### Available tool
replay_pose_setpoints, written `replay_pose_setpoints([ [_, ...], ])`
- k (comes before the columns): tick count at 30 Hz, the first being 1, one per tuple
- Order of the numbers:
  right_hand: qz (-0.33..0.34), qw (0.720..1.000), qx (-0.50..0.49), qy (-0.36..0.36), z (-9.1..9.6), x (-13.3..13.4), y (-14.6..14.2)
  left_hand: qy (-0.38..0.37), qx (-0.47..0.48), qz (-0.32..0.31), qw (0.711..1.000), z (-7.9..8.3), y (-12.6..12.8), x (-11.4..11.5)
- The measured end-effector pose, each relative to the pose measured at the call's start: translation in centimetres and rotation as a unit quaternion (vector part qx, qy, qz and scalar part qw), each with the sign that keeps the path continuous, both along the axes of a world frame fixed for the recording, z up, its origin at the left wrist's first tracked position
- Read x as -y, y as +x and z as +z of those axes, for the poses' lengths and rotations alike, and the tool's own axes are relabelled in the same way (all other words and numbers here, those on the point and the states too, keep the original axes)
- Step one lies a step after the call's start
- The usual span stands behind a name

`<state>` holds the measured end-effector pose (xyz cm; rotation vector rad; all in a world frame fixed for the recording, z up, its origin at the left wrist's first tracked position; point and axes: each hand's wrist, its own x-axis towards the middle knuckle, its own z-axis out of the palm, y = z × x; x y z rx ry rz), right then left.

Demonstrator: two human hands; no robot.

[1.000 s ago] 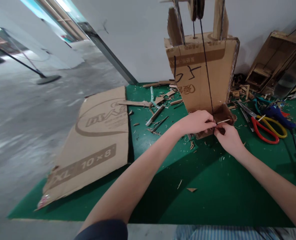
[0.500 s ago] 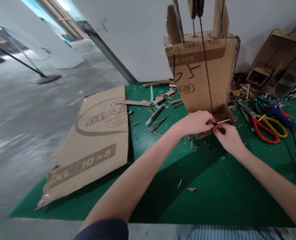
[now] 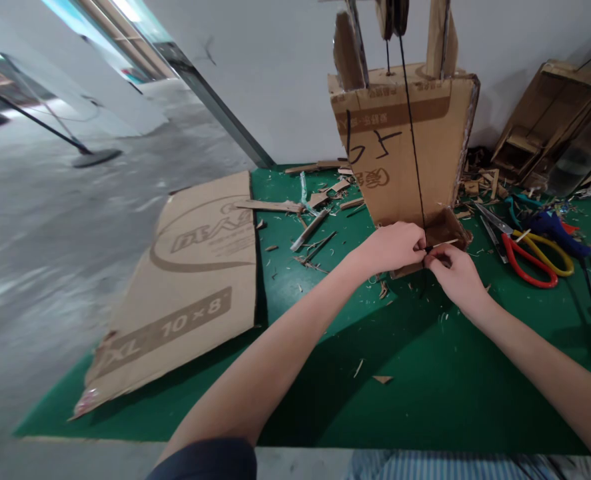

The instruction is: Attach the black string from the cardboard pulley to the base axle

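Observation:
A cardboard stand (image 3: 438,153) with a dark wheel (image 3: 386,19) on top faces me, and a black string (image 3: 413,127) runs down its front. Over the small open box (image 3: 438,228) at its foot, my left hand (image 3: 399,244) is closed in a pinch on a thin wooden stick (image 3: 448,244), right where the string meets it. Close beside it, my right hand (image 3: 454,275) pinches the string just below the stick. Fingertips hide exactly how string and stick join. The string's loose end hangs below the hands, hard to see.
Scissors (image 3: 532,261) with red and yellow handles and a blue tool (image 3: 558,230) with a cord lie at right. A large cardboard sheet (image 3: 195,287) overhangs the green table's (image 3: 375,420) left edge. Cardboard scraps (image 3: 320,200) litter the back. Another cardboard build (image 3: 545,120) stands back right.
The stick has turned slightly and less of its dark wrapped part shows between the fingers. Both hands stay at nearly the same place.

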<state>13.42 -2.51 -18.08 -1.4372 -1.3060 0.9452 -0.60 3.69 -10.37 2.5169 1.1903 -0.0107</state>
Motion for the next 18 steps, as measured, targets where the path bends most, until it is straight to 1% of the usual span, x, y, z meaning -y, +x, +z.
replay_pose_setpoints([
  [2, -0.02, 0.997, -0.068, -0.022, 0.3, 0.1, -0.3, -0.004, 0.003, 0.006, 1.0, 0.0, 0.1, 0.0],
  [4, -0.029, 0.986, -0.154, -0.059, 0.7, 0.2, -0.7, -0.01, 0.008, 0.01, 1.0, 0.1, 0.1, 0.0],
  [7, -0.03, 0.956, -0.273, -0.103, 1.0, 0.3, -1.0, -0.02, 0.016, 0.012, 1.0, 0.2, 0.1, 0.0],
  [10, -0.046, 0.925, -0.354, -0.133, 1.0, 0.4, -1.2, -0.031, 0.026, 0.002, 0.999, 0.2, 0.0, -0.1],
  [12, -0.054, 0.91, -0.382, -0.154, 1.0, 0.3, -1.1, -0.039, 0.029, -0.007, 0.999, 0.2, 0.0, -0.2],
  [13, -0.055, 0.906, -0.387, -0.159, 1.0, 0.3, -1.1, -0.043, 0.03, -0.011, 0.999, 0.2, -0.1, -0.2],
  [18, -0.024, 0.909, -0.386, -0.157, 0.9, 0.0, -0.6, -0.057, 0.038, -0.022, 0.997, 0.1, -0.2, -0.5],
])
